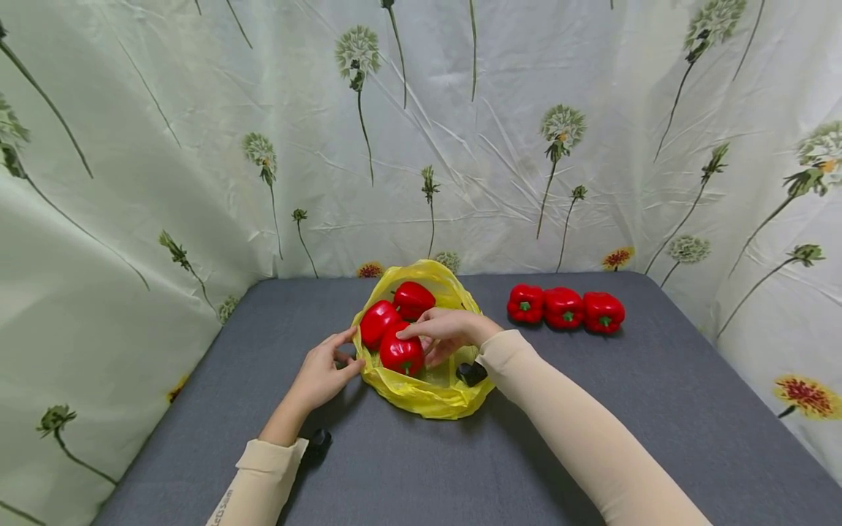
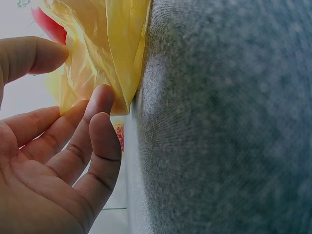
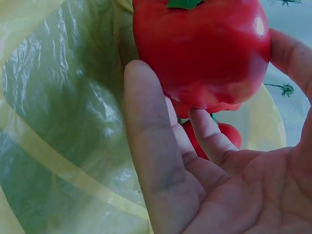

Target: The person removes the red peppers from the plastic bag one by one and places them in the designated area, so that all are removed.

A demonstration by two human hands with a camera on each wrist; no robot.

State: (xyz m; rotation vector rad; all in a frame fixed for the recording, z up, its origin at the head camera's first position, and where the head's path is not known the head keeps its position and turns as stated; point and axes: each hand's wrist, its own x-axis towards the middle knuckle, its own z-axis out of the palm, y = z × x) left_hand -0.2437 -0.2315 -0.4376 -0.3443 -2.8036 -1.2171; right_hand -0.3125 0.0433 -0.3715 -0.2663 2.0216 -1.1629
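Note:
A yellow plastic bag (image 1: 421,404) stands with its mouth spread wide on the dark grey table. My right hand (image 1: 450,332) reaches inside and grips a red bell pepper (image 1: 401,354), thumb on one side and fingers on the other. In the right wrist view the pepper (image 3: 202,53) shows its green stem at the top. Two more red bell peppers, one on the left (image 1: 378,324) and one at the back (image 1: 414,299), lie in the bag. At its left rim, my left hand (image 1: 322,372) holds the thin plastic (image 2: 105,53) with thumb and fingertips.
Right of the bag, three red bell peppers stand in a row: left (image 1: 525,304), middle (image 1: 563,307) and right (image 1: 603,313). Behind the table (image 1: 658,409) hangs a pale curtain (image 1: 460,146) with a flower print. Small black devices sit at both wrists.

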